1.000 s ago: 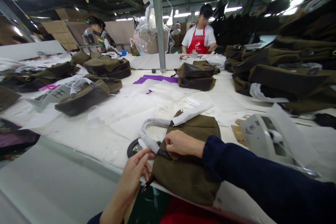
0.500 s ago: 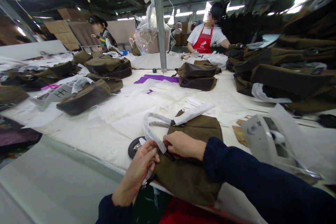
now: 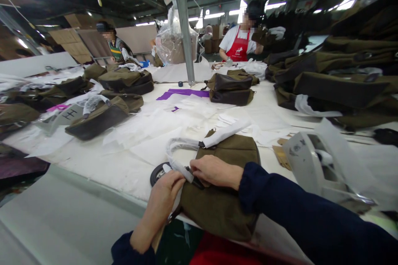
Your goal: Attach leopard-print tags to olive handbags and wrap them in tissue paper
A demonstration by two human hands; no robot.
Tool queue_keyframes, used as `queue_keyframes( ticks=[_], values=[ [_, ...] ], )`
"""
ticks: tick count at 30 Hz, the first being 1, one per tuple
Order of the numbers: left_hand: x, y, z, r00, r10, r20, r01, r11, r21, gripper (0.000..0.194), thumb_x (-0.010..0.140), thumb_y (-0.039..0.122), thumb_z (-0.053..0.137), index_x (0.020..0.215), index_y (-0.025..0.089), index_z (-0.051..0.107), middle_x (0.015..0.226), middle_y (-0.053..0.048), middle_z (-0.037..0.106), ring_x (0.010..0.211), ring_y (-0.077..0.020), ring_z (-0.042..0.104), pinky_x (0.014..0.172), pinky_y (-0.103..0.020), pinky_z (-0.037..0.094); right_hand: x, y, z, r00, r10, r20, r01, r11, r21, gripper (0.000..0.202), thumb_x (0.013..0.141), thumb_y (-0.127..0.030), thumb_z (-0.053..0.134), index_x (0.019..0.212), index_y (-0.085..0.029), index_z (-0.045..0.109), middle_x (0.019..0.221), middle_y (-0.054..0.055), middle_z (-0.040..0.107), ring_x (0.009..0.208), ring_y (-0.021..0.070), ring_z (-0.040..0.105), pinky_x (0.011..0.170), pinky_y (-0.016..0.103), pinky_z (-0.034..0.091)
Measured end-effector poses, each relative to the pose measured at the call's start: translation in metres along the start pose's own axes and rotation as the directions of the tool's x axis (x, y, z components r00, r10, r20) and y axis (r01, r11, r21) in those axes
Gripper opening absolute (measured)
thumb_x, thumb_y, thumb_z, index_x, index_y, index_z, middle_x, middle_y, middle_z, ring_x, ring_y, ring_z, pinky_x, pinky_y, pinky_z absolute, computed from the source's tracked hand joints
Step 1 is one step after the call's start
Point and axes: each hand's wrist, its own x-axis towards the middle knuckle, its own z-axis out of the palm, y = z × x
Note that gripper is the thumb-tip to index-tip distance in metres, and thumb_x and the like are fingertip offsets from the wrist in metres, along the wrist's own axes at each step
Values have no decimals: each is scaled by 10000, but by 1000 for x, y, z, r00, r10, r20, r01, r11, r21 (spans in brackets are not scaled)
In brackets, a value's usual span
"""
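An olive bag (image 3: 217,211) lies at the table's front edge, its handle (image 3: 173,149) wrapped in white material and arching to the left. My left hand (image 3: 164,192) is closed, its fingertips pinching the wrapped handle near its lower end. Just right of it, my right hand (image 3: 214,169) is closed at the dark strap base beside that handle end; the small part between its fingertips is hidden. A white wrapped strip (image 3: 225,133) lies across the bag's top. Left of the handle is a coiled black strap (image 3: 157,173).
Olive bags with dark bases (image 3: 231,89) stand across the table (image 3: 124,161), with a large pile (image 3: 338,83) at right. A tape dispenser (image 3: 314,165) stands right of my sleeve. A metal post (image 3: 186,29) rises behind. Two people work across the table.
My left hand has turned over and its fingers have closed on the handle end. The person in the red apron has raised an olive item. The view has shifted slightly.
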Motion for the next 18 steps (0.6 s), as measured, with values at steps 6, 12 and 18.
queue_keyframes(
  ticks=[6, 12, 18],
  values=[
    [-25, 7, -16, 999, -38, -22, 39, 998, 47, 185, 897, 323, 561, 799, 234, 690, 1172, -67, 545, 937, -204, 584, 733, -275, 455, -28, 10, -11, 996, -69, -54, 64, 993, -98, 114, 925, -244, 555, 909, -150, 617, 876, 75, 678, 785, 200, 634, 651, 274, 357],
    [-19, 29, -1, 994, -99, 55, 112, 933, -343, 227, 899, 318, 564, 729, 174, 609, 1106, -72, 629, 667, -119, 604, 569, -237, 462, -45, -1, -15, 988, -22, -151, 34, 996, 81, 94, 889, -227, 585, 817, -173, 614, 827, 37, 647, 729, 156, 584, 629, 258, 358],
    [-6, 35, 24, 987, -142, 76, 159, 771, -616, 203, 892, 349, 619, 842, 153, 611, 711, -9, 670, 619, -107, 623, 612, -203, 487, -37, -7, -7, 989, 145, -4, -50, 366, 929, 274, 811, -333, 662, 700, -168, 474, 852, 31, 660, 555, 83, 537, 463, 190, 393]
  ],
)
